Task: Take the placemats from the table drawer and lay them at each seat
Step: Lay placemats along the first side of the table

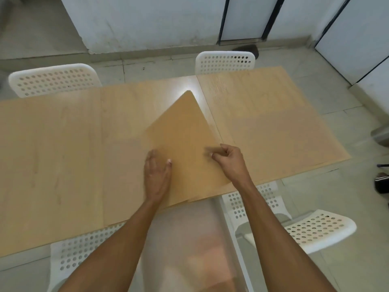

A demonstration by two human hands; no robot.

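While my left hand (157, 175) presses flat on it, fingers straight, the placemat (185, 144) lies skewed on the table (52, 154), one corner pointing away toward the far edge. Right hand (228, 160) pinches its right edge.

Two bare forearms enter from the lower edge, uncovered to the frame's limit; no sleeve shows on either. Left hand (157, 175) and right hand (228, 160) are bare: no glove, ring, watch or band. Fingernails appear short and pale. Fingertips are blurred.
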